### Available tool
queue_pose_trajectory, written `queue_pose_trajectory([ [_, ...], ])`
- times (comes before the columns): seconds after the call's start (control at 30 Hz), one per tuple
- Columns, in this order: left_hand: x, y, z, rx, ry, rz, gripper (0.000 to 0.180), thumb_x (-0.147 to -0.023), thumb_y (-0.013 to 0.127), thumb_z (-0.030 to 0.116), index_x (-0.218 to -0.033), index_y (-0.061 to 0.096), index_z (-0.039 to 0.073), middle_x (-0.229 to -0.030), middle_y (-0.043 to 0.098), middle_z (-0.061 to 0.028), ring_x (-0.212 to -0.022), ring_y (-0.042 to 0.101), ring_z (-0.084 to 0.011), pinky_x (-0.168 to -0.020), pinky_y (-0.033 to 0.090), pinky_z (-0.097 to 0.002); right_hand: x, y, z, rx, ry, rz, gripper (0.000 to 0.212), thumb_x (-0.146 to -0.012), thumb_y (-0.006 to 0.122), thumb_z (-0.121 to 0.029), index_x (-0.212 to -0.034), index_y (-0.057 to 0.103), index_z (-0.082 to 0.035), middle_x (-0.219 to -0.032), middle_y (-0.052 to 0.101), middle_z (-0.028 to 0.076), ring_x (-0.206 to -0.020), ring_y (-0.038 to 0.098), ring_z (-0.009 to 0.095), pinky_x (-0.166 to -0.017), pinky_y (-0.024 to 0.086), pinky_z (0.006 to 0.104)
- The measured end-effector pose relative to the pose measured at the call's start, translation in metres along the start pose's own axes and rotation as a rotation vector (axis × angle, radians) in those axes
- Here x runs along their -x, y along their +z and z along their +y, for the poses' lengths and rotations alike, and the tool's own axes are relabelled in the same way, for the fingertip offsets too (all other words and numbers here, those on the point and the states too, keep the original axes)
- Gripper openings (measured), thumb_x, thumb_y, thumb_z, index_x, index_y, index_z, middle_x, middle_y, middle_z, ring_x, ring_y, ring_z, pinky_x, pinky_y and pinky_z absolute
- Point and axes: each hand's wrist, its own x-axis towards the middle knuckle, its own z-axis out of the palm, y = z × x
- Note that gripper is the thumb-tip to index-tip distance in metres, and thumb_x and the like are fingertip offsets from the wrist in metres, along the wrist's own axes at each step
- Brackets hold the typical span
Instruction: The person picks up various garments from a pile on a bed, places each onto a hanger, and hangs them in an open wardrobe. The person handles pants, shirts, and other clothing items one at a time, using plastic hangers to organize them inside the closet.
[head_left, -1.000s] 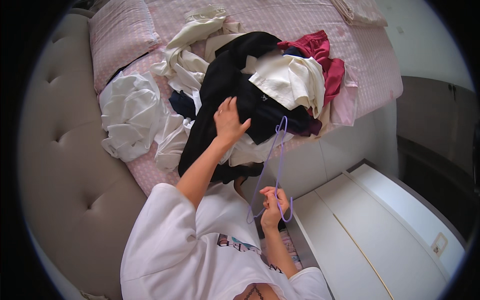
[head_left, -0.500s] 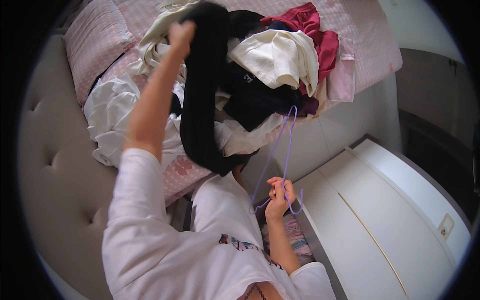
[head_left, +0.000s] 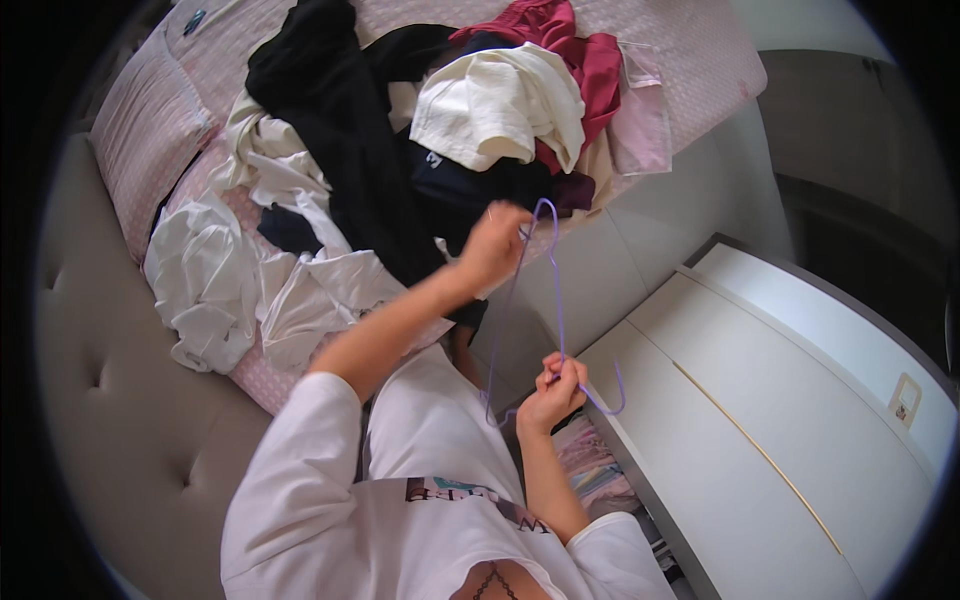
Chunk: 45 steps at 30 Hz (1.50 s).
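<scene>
My right hand [head_left: 554,396] is closed around a purple wire clothes hanger [head_left: 558,290], gripping it by the neck, with the hook sticking out to the right. My left hand [head_left: 496,243], slightly blurred, has its fingers curled at the hanger's left wire near the far end. Beyond that hand a pair of black trousers [head_left: 335,130] lies stretched over the heap on the bed. Beside them are a dark navy garment [head_left: 470,185] with a small white mark, a cream garment [head_left: 500,105] and a crimson one [head_left: 597,80].
Several white garments [head_left: 205,270] lie on the pink bed [head_left: 690,40], near the tufted headboard [head_left: 95,420]. A pink pillow [head_left: 150,150] is at far left. On my right stands a white cabinet [head_left: 720,400] with an open drawer of folded clothes [head_left: 590,460].
My left hand has let go of the black trousers, which now lie on the heap, and has come down and right to the hanger. My right hand keeps hold of the hanger.
</scene>
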Motion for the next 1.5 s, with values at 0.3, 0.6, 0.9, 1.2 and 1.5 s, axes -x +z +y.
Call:
queue_pose_trajectory([
  [0.3, -0.005, 0.117, -0.017, -0.193, -0.358, -0.242, 0.041, -0.077, 0.058, 0.009, -0.112, 0.040, -0.001, -0.100, 0.053, -0.0201, -0.097, 0.050, -0.0370, -0.084, 0.040, -0.0410, -0.010, -0.062, 0.016, 0.081, -0.048, 0.147, 0.022, -0.087, 0.039, -0.013, -0.066, 0.033, -0.009, -0.061, 0.036, 0.000, -0.050, 0.023, 0.004, -0.043, 0.017, 0.0182],
  [0.6, -0.015, 0.166, -0.075, -0.434, -0.550, -0.434, 0.030, -0.080, 0.057, 0.031, -0.091, 0.057, 0.003, -0.076, 0.062, -0.0151, -0.075, 0.059, -0.0368, -0.070, 0.047, -0.0418, -0.020, -0.079, 0.022, 0.051, 0.057, 0.167, 0.024, -0.088, 0.040, -0.018, -0.066, 0.033, -0.011, -0.059, 0.038, 0.001, -0.046, 0.024, 0.005, -0.040, 0.018, 0.0179],
  [0.9, -0.049, -0.012, 0.064, 0.315, -0.703, -0.054, 0.024, -0.090, 0.050, 0.023, -0.089, 0.057, 0.001, -0.073, 0.046, 0.0073, -0.070, 0.039, -0.0032, -0.059, 0.034, -0.0210, -0.067, -0.088, 0.009, -0.005, 0.179, 0.025, 0.013, -0.087, 0.053, -0.019, -0.082, 0.044, -0.012, -0.077, 0.050, 0.001, -0.060, 0.036, 0.003, -0.049, 0.029, 0.0168],
  [1.2, -0.117, -0.125, 0.222, 1.034, -0.403, 0.324, 0.021, -0.090, 0.049, 0.018, -0.101, 0.055, 0.001, -0.093, 0.061, -0.0056, -0.084, 0.059, -0.0137, -0.076, 0.047, -0.0281, -0.065, 0.008, -0.049, -0.094, -0.073, -0.452, 0.026, -0.079, 0.053, -0.003, -0.100, 0.038, -0.011, -0.121, 0.047, 0.009, -0.075, 0.039, 0.005, -0.064, 0.034, 0.0178],
  [1.5, -0.178, -0.178, 0.363, 1.352, 0.112, -0.125, 0.023, -0.092, 0.042, 0.015, -0.104, 0.053, -0.002, -0.101, 0.059, -0.0110, -0.091, 0.058, -0.0200, -0.084, 0.047, -0.0335, 0.012, 0.016, -0.112, -0.215, -0.310, -0.686, 0.073, -0.057, 0.080, -0.021, -0.110, 0.032, -0.007, -0.132, 0.032, 0.015, -0.099, 0.041, 0.015, -0.086, 0.036, 0.0318],
])
